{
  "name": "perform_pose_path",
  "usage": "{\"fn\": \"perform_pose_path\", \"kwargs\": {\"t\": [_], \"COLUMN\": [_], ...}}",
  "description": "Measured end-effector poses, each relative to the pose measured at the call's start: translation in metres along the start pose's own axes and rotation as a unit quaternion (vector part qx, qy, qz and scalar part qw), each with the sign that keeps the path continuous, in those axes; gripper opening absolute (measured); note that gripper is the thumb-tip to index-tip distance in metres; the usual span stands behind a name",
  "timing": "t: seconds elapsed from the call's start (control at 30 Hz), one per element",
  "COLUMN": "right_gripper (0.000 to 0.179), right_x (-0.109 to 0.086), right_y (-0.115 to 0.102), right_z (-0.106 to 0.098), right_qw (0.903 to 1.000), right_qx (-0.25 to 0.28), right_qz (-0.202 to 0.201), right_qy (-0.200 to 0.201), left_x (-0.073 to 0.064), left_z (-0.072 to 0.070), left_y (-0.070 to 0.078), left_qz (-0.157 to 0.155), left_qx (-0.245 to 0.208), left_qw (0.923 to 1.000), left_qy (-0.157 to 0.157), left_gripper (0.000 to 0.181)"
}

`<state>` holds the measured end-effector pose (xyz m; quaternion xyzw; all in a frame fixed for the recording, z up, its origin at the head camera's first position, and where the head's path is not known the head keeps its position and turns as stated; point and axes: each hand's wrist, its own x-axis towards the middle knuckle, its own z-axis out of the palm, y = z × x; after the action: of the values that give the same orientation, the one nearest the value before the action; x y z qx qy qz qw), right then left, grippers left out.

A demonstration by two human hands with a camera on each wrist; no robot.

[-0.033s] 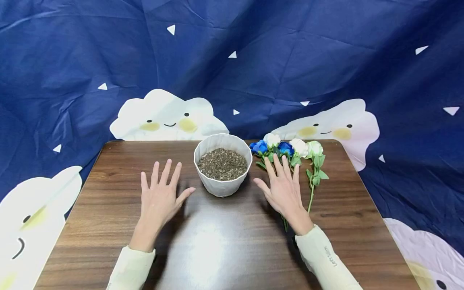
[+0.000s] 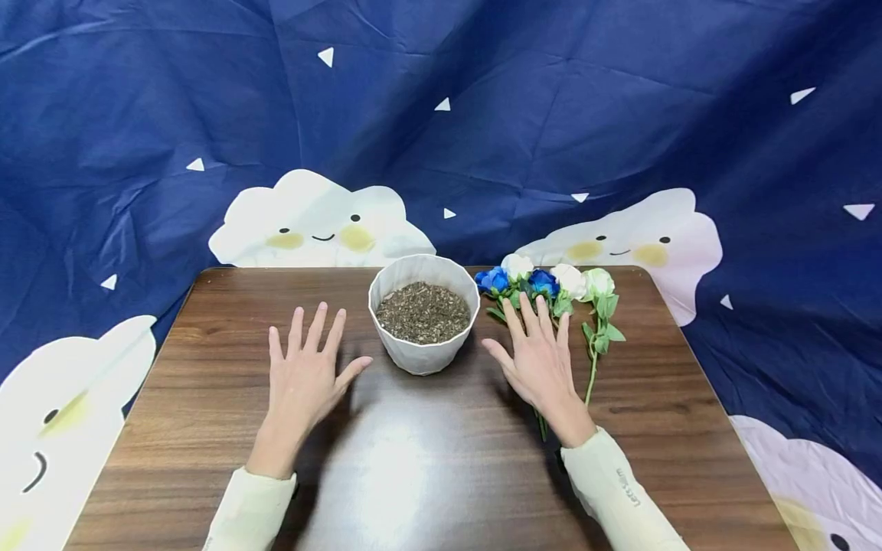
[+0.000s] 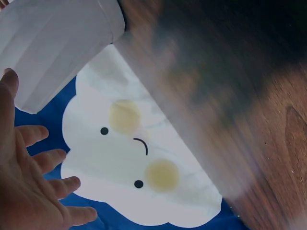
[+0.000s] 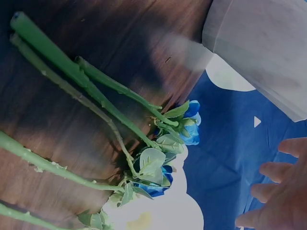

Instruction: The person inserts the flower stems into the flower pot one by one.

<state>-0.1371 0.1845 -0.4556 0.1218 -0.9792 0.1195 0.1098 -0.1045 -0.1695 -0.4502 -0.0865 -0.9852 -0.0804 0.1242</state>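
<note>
With the pot as the clock's centre, the left hand (image 2: 303, 386) is toward 8 o'clock, its grip spread wide and holding nothing; whether the palm meets the counter (image 2: 172, 428) I cannot tell. The thumb is near the pot, so a careless sweep toward 2 o'clock could knock it. The counter is dark, streaky wood grain with a glossy sheen, perhaps slick enough for sliding. The pot (image 2: 423, 356) stands upright near the far edge, white, tapered and faceted, with a many-sided rim. Tipped, it would probably spill its soil (image 2: 423, 312), which is brown, crumbly and pale-flecked. The right hand (image 2: 540, 363) is toward 4 o'clock, its grip also apart and empty; contact with the leaves (image 4: 152, 163) is unclear. Closing there could gather several stems (image 4: 62, 62) together, since some lie close. The roses (image 2: 492, 281), blue and white, lie toward 3 o'clock, blooms at the far edge; a shove toward 12 could drop them. Petals look ruffled and clothlike, stems plastic, with small nubs that might snag.
</note>
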Motion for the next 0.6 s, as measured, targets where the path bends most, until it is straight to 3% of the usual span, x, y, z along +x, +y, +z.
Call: {"fn": "perform_pose_path", "kwargs": {"t": [0.4, 0.6], "right_gripper": [0.077, 0.078], "right_x": [0.0051, 0.0059], "right_y": [-0.0012, -0.0002], "right_z": [-0.0021, -0.0018], "right_qw": [1.0000, 0.9999], "right_qx": [0.004, 0.006], "right_qz": [-0.002, 0.001], "right_qy": [0.003, -0.009], "left_x": [0.0030, 0.0029], "left_z": [-0.0040, -0.0043], "left_y": [-0.0034, -0.0051], "left_qz": [0.004, 0.001], "left_qx": [0.005, 0.003], "left_qw": [0.9998, 1.0000], "left_qy": [0.018, 0.009], "left_gripper": [0.086, 0.086]}}
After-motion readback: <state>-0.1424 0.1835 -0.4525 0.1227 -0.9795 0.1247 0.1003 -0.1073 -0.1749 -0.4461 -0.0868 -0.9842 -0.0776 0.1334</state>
